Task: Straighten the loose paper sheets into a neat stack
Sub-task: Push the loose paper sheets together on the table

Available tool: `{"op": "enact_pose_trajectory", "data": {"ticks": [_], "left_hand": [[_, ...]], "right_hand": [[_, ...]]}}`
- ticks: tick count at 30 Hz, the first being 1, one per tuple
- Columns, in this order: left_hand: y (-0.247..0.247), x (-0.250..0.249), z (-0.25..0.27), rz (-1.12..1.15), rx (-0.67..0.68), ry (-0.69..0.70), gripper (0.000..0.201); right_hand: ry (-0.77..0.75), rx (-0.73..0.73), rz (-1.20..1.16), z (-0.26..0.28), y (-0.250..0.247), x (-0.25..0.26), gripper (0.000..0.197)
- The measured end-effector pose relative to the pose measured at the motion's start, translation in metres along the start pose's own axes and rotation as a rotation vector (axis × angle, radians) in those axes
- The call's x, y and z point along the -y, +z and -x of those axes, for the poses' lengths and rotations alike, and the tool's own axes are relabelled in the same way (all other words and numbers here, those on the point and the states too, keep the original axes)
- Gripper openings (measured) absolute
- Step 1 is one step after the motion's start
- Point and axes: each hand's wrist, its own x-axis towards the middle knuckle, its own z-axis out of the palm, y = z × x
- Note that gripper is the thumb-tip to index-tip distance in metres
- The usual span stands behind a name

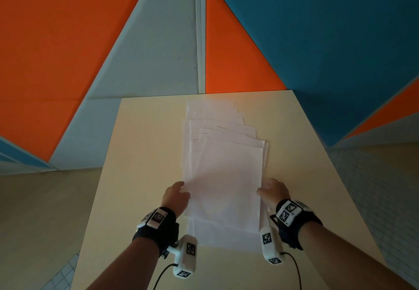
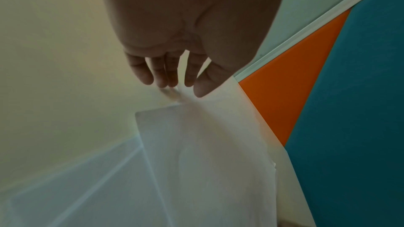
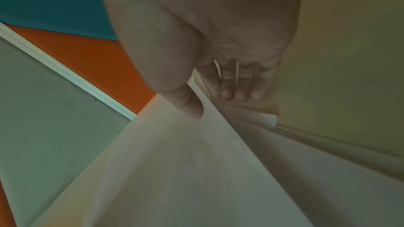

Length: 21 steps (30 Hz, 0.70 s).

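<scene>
Several white paper sheets [image 1: 223, 176] lie fanned along the beige table [image 1: 140, 153], their far edges staggered and skewed. My left hand [image 1: 179, 193] holds the left edge of the near sheets; in the left wrist view its thumb [image 2: 202, 91] lies on top of the paper [image 2: 207, 153] and the fingers curl past the edge. My right hand [image 1: 269, 189] holds the right edge. In the right wrist view its thumb [image 3: 193, 110] presses on the top sheet [image 3: 186, 170], with the fingers [image 3: 238, 92] under several loose edges. The near end of the sheets looks lifted slightly off the table.
The far edge of the table [image 1: 204, 95] meets a wall of orange, grey and blue panels [image 1: 317, 40]. Tiled floor [image 1: 374, 187] shows past the table's right side. Bare tabletop lies on both sides of the sheets.
</scene>
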Motion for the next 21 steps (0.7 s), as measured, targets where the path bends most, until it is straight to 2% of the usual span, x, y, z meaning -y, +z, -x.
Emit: {"op": "enact_pose_trajectory", "data": {"ticks": [4, 8, 12, 18, 21], "left_hand": [[-0.004, -0.009, -0.012, 0.044, 0.031, -0.002, 0.068], [0.000, -0.022, -0.017, -0.013, 0.080, 0.021, 0.072], [-0.003, -0.021, -0.016, -0.213, 0.026, 0.023, 0.062], [-0.011, -0.018, -0.018, -0.159, -0.014, 0.025, 0.056], [-0.009, -0.019, -0.017, -0.165, -0.022, 0.024, 0.053]], "right_hand": [[0.013, 0.034, 0.042, -0.002, -0.003, 0.003, 0.030], [-0.030, 0.051, 0.016, -0.009, 0.002, 0.011, 0.019], [-0.069, 0.064, 0.007, -0.014, 0.006, 0.016, 0.026], [-0.049, 0.035, 0.057, -0.020, -0.002, 0.019, 0.012], [-0.078, 0.071, 0.018, -0.021, 0.000, 0.026, 0.027]]}}
